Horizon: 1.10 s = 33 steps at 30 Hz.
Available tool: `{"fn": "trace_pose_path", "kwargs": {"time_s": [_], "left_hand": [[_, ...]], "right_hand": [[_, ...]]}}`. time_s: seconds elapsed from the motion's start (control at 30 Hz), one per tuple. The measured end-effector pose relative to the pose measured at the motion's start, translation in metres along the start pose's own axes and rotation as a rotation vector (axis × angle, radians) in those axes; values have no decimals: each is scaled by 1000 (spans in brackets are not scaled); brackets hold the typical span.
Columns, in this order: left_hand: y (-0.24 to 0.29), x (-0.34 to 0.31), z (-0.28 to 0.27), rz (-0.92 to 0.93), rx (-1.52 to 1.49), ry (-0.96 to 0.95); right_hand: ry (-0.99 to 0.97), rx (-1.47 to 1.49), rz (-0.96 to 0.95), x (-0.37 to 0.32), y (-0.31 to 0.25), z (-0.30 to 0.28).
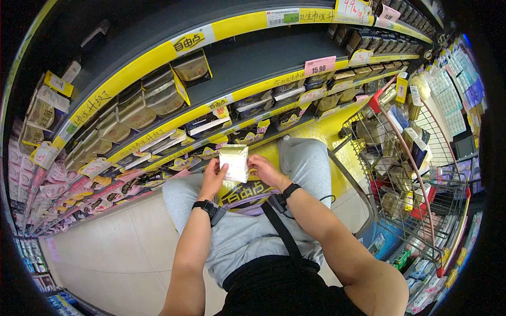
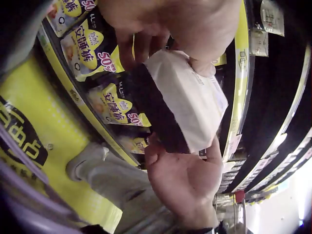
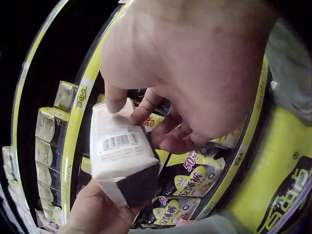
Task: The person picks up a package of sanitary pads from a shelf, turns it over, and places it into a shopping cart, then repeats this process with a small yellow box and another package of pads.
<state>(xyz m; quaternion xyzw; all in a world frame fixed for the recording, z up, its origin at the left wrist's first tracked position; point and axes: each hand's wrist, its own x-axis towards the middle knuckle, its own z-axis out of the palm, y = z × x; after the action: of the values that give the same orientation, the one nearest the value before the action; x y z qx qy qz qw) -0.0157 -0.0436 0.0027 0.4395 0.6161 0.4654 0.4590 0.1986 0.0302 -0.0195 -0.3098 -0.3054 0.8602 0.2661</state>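
Note:
Both hands hold one small pack of sanitary pads (image 1: 233,163) over the lap, in front of the low shelves. My left hand (image 1: 212,178) grips its left side, thumb lying on the pale face. At the opposite edge my right hand (image 1: 265,170) pinches the pack with thumb and bent fingers. A dark side band shows beside the white face of the pack (image 2: 190,100) in the left wrist view. In the right wrist view a barcode (image 3: 120,142) is printed on the white face, and the left hand (image 3: 100,209) supports the pack from below.
Curved shelves with yellow edges (image 1: 197,113) carry rows of packs (image 1: 142,110). A wire shopping cart (image 1: 416,174) full of packs stands to the right. Yellow floor covering (image 1: 342,124) runs along the shelf base, with pale tiles (image 1: 116,247) at the left.

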Motion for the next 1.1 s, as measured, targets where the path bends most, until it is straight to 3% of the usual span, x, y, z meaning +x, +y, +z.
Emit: {"fn": "trace_pose_path", "kwargs": {"time_s": [0.17,0.27,0.37,0.47,0.53,0.67,0.77,1.1], "left_hand": [[26,-7,-1,-102,17,-68],[4,-3,-2,-101,-35,-78],[-6,0,-1,-66,-85,-114],[11,-6,-1,-144,88,-129],[-23,3,-4,-70,136,-118],[-8,4,-1,39,90,58],[7,1,-1,-60,-5,-71],[1,-2,2,-99,-72,-167]], "right_hand": [[34,-135,-40,-1,3,6],[27,-222,22,-5,0,11],[-84,-162,77,-9,-1,14],[-158,-218,123,-11,-5,15],[-97,-184,84,-8,3,13],[11,-247,124,-5,2,8],[104,-318,94,-7,1,10],[109,-436,120,-6,0,10]]}}
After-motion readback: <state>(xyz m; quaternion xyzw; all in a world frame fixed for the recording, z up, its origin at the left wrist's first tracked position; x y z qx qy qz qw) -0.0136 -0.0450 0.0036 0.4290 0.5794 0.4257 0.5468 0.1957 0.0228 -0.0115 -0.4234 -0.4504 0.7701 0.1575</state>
